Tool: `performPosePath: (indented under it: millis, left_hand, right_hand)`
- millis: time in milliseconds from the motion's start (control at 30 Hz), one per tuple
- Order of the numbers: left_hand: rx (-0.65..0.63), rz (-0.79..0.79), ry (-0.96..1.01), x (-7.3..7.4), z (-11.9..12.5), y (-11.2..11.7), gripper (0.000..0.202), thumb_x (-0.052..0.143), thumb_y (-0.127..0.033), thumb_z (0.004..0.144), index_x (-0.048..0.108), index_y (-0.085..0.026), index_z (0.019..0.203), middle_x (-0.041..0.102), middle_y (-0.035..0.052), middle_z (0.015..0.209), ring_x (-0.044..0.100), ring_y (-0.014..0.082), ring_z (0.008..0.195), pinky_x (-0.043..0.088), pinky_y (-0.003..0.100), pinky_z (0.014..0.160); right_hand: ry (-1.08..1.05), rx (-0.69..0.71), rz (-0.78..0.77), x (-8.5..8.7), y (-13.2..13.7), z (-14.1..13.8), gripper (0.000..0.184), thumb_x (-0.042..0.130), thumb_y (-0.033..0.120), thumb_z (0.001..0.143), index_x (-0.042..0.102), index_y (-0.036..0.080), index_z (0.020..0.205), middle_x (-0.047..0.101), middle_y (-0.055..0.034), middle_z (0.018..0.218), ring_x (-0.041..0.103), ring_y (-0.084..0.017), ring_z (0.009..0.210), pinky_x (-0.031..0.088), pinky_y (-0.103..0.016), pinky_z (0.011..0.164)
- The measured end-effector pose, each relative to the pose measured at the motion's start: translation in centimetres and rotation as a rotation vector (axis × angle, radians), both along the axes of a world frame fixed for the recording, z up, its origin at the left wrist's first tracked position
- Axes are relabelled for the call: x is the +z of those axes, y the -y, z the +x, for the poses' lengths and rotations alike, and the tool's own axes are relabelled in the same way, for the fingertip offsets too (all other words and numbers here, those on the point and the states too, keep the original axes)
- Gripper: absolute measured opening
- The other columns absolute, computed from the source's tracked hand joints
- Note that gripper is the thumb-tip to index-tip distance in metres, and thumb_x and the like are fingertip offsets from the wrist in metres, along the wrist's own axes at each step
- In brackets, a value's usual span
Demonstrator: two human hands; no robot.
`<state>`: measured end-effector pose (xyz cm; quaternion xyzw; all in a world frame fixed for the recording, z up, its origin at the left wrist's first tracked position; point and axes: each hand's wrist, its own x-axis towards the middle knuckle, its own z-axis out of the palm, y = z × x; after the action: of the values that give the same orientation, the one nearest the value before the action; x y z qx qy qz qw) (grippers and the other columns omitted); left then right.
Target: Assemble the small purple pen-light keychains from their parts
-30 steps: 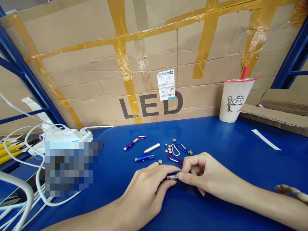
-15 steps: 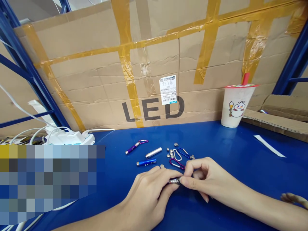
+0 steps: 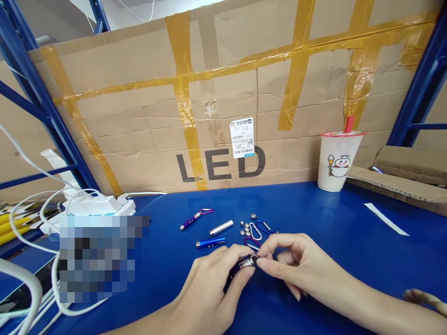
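Observation:
My left hand (image 3: 213, 286) is closed around a small dark pen-shaped flashlight (image 3: 246, 264) with a pale printed label near its end. The fingertips of my right hand (image 3: 295, 260) pinch the flashlight's tip; whether a tiny part sits between them is hidden. Beyond the hands lie a blue flashlight body (image 3: 210, 242), a silver one (image 3: 221, 228) and a purple flashlight (image 3: 190, 222) with a carabiner on its end. A white carabiner (image 3: 255, 231), a blue carabiner (image 3: 264, 227) and a purple-red carabiner (image 3: 252, 243) lie near my right fingers, beside several small metal caps (image 3: 247, 228).
A lidded drink cup (image 3: 338, 163) with a red straw stands at the back right, near a white paper strip (image 3: 386, 219). White cables and a power strip (image 3: 94, 202) crowd the left. A large cardboard box (image 3: 146, 139) walls off the back of the blue table (image 3: 314, 209).
The held flashlight has tilted, and more of its body shows between my left fingers and thumb. My right fingertips stay at its end. The whole view has shifted slightly.

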<state>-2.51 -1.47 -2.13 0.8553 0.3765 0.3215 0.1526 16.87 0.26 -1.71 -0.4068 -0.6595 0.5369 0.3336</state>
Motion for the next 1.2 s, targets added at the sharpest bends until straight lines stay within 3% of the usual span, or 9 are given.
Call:
performPosePath:
  millis: [167,367,900,1200]
  left_hand:
    - [-0.002,-0.012,0.008,0.09,0.01,0.05,0.013,0.04,-0.025,0.094,0.051,-0.025,0.102,0.063,-0.0045,0.085,0.06,0.0104,0.076,0.042,0.019,0.067]
    - [0.007,0.013,0.004,0.05,0.07,0.07,0.013,0.037,-0.025,0.095,0.049,-0.025,0.1,0.063,-0.0047,0.083,0.059,0.0106,0.076,0.042,0.019,0.067]
    - [-0.01,-0.019,-0.011,0.4,0.12,0.11,0.014,0.036,-0.024,0.095,0.05,-0.024,0.097,0.059,-0.0049,0.074,0.054,0.0098,0.068,0.039,0.018,0.063]
    - [-0.016,0.01,-0.005,0.34,0.09,0.06,0.014,0.036,-0.024,0.095,0.05,-0.022,0.093,0.059,-0.0041,0.073,0.054,0.0104,0.066,0.039,0.019,0.061]
  right_hand:
    - [-0.027,0.004,0.007,-0.02,0.06,-0.01,0.042,0.071,0.051,0.072,0.058,0.013,0.081,0.037,0.0082,0.042,0.039,-0.003,0.034,0.026,-0.011,0.036]
    - [-0.068,-0.003,-0.003,0.05,-0.05,0.03,0.043,0.072,0.049,0.073,0.058,0.014,0.094,0.046,0.0051,0.063,0.042,-0.001,0.036,0.029,-0.01,0.036]
    - [-0.076,0.014,0.032,-0.33,0.08,0.12,0.037,0.07,0.045,0.075,0.06,0.012,0.086,0.045,0.0049,0.057,0.038,0.0,0.033,0.029,-0.01,0.035]
    - [-0.131,0.035,0.045,-0.18,0.2,0.05,0.032,0.068,0.042,0.079,0.062,0.013,0.09,0.053,0.0003,0.076,0.04,0.002,0.035,0.029,-0.009,0.034]
